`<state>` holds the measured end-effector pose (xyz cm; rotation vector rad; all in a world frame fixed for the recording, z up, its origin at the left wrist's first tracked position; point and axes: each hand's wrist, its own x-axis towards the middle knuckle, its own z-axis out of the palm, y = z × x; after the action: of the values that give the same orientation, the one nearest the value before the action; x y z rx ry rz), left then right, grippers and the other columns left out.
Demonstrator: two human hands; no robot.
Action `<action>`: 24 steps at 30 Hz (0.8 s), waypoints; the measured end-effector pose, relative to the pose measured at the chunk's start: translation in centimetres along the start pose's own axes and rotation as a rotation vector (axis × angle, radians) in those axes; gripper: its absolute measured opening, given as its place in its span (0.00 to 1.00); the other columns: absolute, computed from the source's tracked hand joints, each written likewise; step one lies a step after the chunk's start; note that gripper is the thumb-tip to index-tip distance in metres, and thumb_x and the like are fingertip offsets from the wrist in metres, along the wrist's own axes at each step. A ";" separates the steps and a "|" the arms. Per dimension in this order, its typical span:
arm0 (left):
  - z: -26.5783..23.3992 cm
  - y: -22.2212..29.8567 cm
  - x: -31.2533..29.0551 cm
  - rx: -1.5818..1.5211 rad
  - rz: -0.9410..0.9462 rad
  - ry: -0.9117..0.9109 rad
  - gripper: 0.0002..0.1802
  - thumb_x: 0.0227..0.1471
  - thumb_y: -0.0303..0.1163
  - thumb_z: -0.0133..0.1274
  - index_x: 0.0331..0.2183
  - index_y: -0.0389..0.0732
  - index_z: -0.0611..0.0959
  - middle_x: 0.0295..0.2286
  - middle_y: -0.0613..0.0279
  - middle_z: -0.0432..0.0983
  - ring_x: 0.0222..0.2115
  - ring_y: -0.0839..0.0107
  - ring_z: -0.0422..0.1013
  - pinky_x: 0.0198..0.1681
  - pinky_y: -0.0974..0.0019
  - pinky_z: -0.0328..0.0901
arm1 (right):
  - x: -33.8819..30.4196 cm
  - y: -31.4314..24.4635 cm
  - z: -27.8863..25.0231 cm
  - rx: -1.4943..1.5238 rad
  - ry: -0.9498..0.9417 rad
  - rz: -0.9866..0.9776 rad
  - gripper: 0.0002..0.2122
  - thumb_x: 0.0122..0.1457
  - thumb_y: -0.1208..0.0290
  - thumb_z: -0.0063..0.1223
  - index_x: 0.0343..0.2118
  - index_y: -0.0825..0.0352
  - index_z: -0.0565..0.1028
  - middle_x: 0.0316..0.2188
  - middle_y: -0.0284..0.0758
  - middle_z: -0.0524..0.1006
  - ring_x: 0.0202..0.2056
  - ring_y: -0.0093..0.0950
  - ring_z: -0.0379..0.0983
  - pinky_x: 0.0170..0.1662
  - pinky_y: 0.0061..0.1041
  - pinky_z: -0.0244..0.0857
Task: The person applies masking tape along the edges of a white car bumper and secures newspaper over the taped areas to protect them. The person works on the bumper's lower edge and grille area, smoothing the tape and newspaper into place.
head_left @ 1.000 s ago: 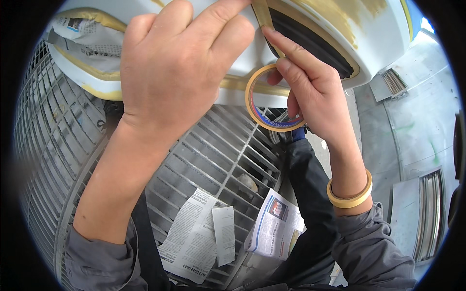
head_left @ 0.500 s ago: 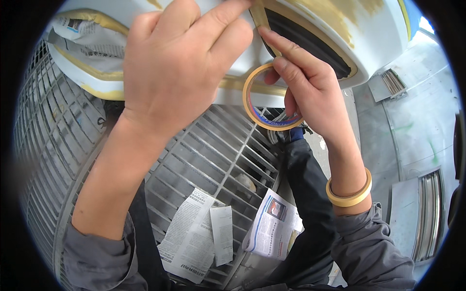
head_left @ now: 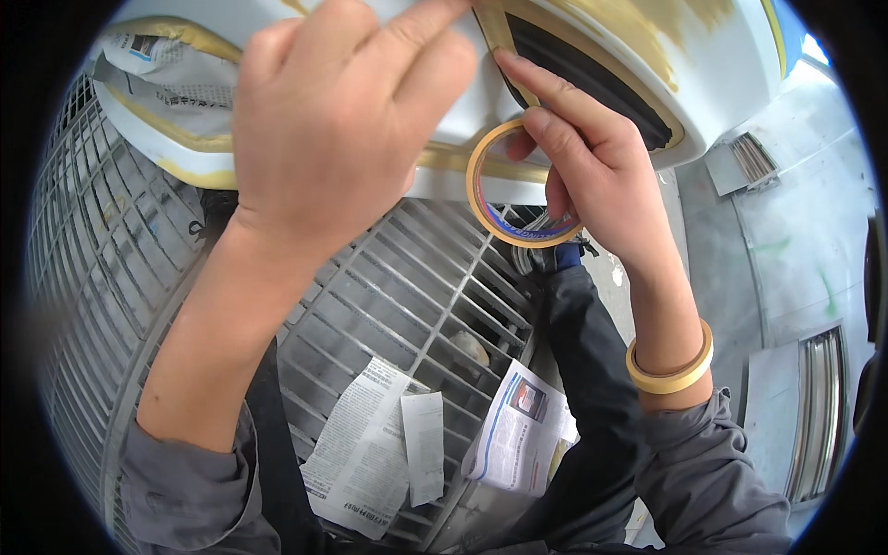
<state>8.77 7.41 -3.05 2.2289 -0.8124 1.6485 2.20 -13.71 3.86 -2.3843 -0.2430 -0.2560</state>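
Note:
A white bumper-like vehicle panel with yellowish patches spans the top. My right hand grips a roll of masking tape, thumb and fingers closed on its upper side. From the roll a tape strip runs up along the left end of a black recess, with my right forefinger lying on it. My left hand is raised in front of the panel, back toward me, forefinger stretched to the strip's upper part at the picture's edge. Its other fingers are bent and its thumb is hidden. A second tape roll circles my right wrist.
Crumpled newspaper covers an opening at the panel's left, edged with yellow tape. Below lies a metal floor grating. Newspaper pieces and a folded sheet rest between my legs. Metal-slatted panels lie at right.
My left hand has shifted very slightly left, its fingers a little blurred. My right hand and the tape roll have moved marginally right; the grip is the same.

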 end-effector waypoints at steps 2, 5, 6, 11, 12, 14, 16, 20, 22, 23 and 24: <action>0.7 0.3 -0.4 0.011 0.112 0.055 0.10 0.52 0.27 0.63 0.38 0.48 0.85 0.54 0.74 0.84 0.52 0.68 0.76 0.62 0.58 0.66 | 0.2 0.0 -0.2 0.025 -0.021 -0.005 0.20 0.76 0.71 0.48 0.69 0.57 0.74 0.33 0.30 0.84 0.17 0.11 0.67 0.21 0.14 0.61; 1.4 0.5 -1.0 -0.076 0.163 0.050 0.10 0.52 0.26 0.62 0.39 0.49 0.84 0.56 0.76 0.83 0.57 0.67 0.74 0.68 0.54 0.59 | 0.4 0.9 -0.7 0.141 -0.057 -0.007 0.21 0.76 0.71 0.48 0.69 0.59 0.73 0.33 0.30 0.84 0.18 0.11 0.68 0.21 0.13 0.61; 1.6 0.3 -0.8 -0.121 0.168 0.043 0.10 0.53 0.26 0.61 0.39 0.49 0.84 0.56 0.77 0.82 0.58 0.67 0.74 0.70 0.53 0.56 | 0.4 1.2 -1.0 0.147 -0.062 -0.049 0.20 0.77 0.70 0.47 0.69 0.61 0.72 0.33 0.31 0.84 0.18 0.10 0.69 0.21 0.13 0.59; 1.7 0.5 -1.3 -0.086 0.146 -0.030 0.05 0.56 0.36 0.57 0.34 0.49 0.84 0.53 0.70 0.84 0.52 0.63 0.77 0.64 0.48 0.58 | -0.6 1.9 -1.3 0.159 -0.003 -0.106 0.18 0.77 0.71 0.47 0.66 0.63 0.76 0.31 0.29 0.82 0.19 0.10 0.68 0.21 0.11 0.57; 1.1 0.5 -1.2 -0.067 0.140 -0.064 0.05 0.57 0.36 0.57 0.34 0.49 0.84 0.53 0.70 0.84 0.56 0.63 0.76 0.67 0.46 0.55 | -0.9 2.2 -1.3 0.147 0.001 -0.113 0.18 0.77 0.71 0.47 0.65 0.63 0.77 0.31 0.29 0.82 0.18 0.10 0.68 0.21 0.11 0.58; 1.9 0.5 -1.2 -0.090 0.147 0.042 0.04 0.57 0.35 0.57 0.33 0.49 0.84 0.53 0.70 0.84 0.58 0.62 0.76 0.70 0.44 0.53 | -1.4 2.2 -1.8 0.064 -0.018 -0.112 0.17 0.77 0.71 0.47 0.65 0.63 0.78 0.31 0.29 0.82 0.18 0.10 0.67 0.21 0.11 0.58; 4.4 0.1 -1.3 -0.148 0.173 0.249 0.03 0.56 0.34 0.57 0.33 0.48 0.84 0.53 0.69 0.85 0.57 0.63 0.77 0.69 0.44 0.54 | -2.0 2.6 -1.9 0.013 -0.057 -0.085 0.17 0.77 0.72 0.47 0.64 0.62 0.78 0.31 0.28 0.82 0.18 0.10 0.67 0.22 0.11 0.59; 5.4 0.0 -1.2 -0.165 0.214 0.335 0.03 0.54 0.33 0.58 0.32 0.48 0.84 0.51 0.69 0.86 0.56 0.62 0.77 0.69 0.45 0.55 | -2.6 4.2 -2.5 0.001 -0.140 -0.029 0.20 0.77 0.70 0.46 0.68 0.64 0.74 0.31 0.30 0.84 0.16 0.10 0.66 0.21 0.11 0.60; 5.3 0.0 -1.2 -0.168 0.208 0.334 0.03 0.53 0.32 0.58 0.31 0.47 0.84 0.51 0.69 0.86 0.56 0.62 0.77 0.69 0.45 0.54 | -2.6 4.9 -2.9 0.192 -0.155 -0.024 0.21 0.77 0.69 0.45 0.70 0.65 0.71 0.32 0.32 0.85 0.15 0.10 0.65 0.20 0.11 0.61; 5.2 0.1 -1.2 -0.171 0.204 0.330 0.03 0.53 0.32 0.58 0.31 0.47 0.85 0.51 0.69 0.86 0.56 0.61 0.77 0.69 0.45 0.54 | -2.8 5.6 -3.1 0.201 -0.161 -0.068 0.23 0.77 0.68 0.44 0.72 0.66 0.67 0.33 0.34 0.85 0.15 0.10 0.66 0.20 0.11 0.61; 5.0 0.1 -1.2 -0.175 0.201 0.322 0.03 0.53 0.32 0.58 0.31 0.47 0.85 0.51 0.69 0.86 0.56 0.61 0.77 0.69 0.45 0.54 | -2.6 5.7 -3.1 0.184 -0.168 -0.064 0.23 0.77 0.68 0.44 0.72 0.66 0.67 0.33 0.34 0.85 0.15 0.10 0.66 0.20 0.10 0.61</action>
<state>12.43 5.12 -5.83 1.7526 -1.0698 1.8804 0.69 -20.19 1.80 -2.2188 -0.4037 -0.0596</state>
